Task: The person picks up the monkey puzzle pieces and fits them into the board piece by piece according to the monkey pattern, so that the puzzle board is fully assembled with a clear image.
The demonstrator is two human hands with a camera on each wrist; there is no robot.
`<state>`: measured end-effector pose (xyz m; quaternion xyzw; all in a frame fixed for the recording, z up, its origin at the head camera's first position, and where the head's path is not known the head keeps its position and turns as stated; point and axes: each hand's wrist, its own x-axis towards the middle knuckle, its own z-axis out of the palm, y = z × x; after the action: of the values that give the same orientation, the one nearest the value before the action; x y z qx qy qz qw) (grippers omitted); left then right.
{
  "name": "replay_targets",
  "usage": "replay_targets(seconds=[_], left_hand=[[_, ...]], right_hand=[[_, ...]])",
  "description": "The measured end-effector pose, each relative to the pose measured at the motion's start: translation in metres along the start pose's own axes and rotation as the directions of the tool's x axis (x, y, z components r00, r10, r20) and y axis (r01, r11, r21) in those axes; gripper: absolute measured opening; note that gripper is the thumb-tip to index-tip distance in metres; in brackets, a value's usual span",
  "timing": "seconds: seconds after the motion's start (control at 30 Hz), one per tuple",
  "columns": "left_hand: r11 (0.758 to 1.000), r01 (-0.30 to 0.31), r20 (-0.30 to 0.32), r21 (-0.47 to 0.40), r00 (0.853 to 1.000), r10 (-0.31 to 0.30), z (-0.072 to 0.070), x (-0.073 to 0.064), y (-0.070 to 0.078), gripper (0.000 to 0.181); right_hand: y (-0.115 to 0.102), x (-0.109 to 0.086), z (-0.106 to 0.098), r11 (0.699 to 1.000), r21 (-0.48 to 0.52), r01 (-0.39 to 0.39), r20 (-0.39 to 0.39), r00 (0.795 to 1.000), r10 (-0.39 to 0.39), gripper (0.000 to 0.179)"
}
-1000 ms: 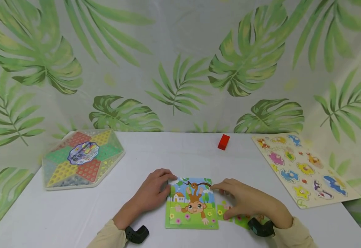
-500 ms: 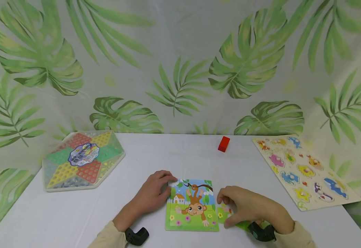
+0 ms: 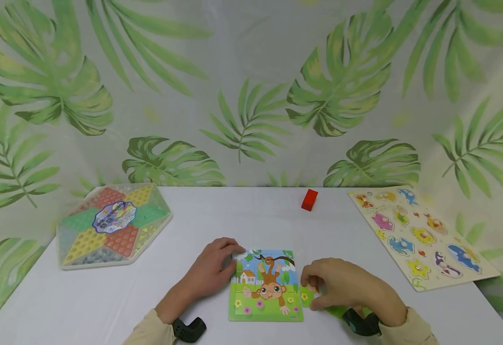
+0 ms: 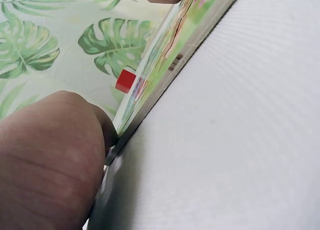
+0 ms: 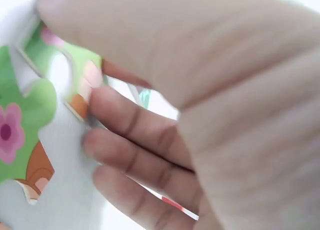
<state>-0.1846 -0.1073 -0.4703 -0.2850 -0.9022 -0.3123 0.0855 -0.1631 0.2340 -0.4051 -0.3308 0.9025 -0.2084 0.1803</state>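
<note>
A square monkey jigsaw puzzle [image 3: 266,317] lies flat on the white table, its picture fitted together. My left hand [image 3: 213,266] rests at its upper left, with the index fingertip by the corner and the thumb against the side. In the left wrist view the thumb [image 4: 62,150] touches the board's edge. My right hand [image 3: 342,282] is just right of the board, pinching a loose puzzle piece [image 5: 86,65] between thumb and fingertips. That piece is green with pink and orange parts. Another loose piece [image 5: 15,120] with a pink flower lies beside it, largely under the hand in the head view.
A hexagonal Chinese checkers box [image 3: 115,225] lies at the back left. A red block [image 3: 309,200] sits near the table's far edge. On the right is a wooden peg puzzle board [image 3: 421,237] with animal shapes. Leaf-printed cloth [image 3: 255,96] hangs behind the table.
My right hand has drawn back from the puzzle's upper right corner, and its fingers have come down around the loose piece. The left hand has stayed in place.
</note>
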Motion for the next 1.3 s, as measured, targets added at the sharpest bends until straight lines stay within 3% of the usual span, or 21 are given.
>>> replay_targets(seconds=[0.13, 0.37, 0.63, 1.03, 1.3], left_hand=[[1.000, 0.001, -0.002, -0.001, 1.000, -0.001, 0.000, -0.001, 0.000, 0.028], [1.000, -0.005, 0.007, -0.010, 1.000, 0.005, 0.001, -0.003, 0.001, 0.028], [0.999, -0.039, -0.011, -0.001, 0.999, 0.039, -0.001, -0.001, 0.001, 0.028], [1.000, -0.023, 0.003, 0.010, 1.000, 0.023, -0.001, -0.001, 0.001, 0.028], [1.000, -0.026, -0.010, 0.005, 1.000, 0.026, -0.001, -0.001, 0.001, 0.027]], right_hand=[[0.000, 0.000, 0.000, 0.999, -0.042, -0.034, -0.022, 0.999, 0.033, 0.031], [0.002, -0.002, 0.000, 0.999, -0.024, -0.023, -0.028, 0.999, 0.023, 0.030], [0.006, -0.005, -0.005, 0.998, -0.045, -0.041, -0.098, 0.995, 0.036, 0.030], [-0.004, 0.003, -0.008, 0.995, -0.065, 0.079, -0.177, 0.980, -0.089, 0.033], [-0.020, 0.011, -0.016, 0.995, -0.056, 0.087, -0.179, 0.979, -0.095, 0.031]])
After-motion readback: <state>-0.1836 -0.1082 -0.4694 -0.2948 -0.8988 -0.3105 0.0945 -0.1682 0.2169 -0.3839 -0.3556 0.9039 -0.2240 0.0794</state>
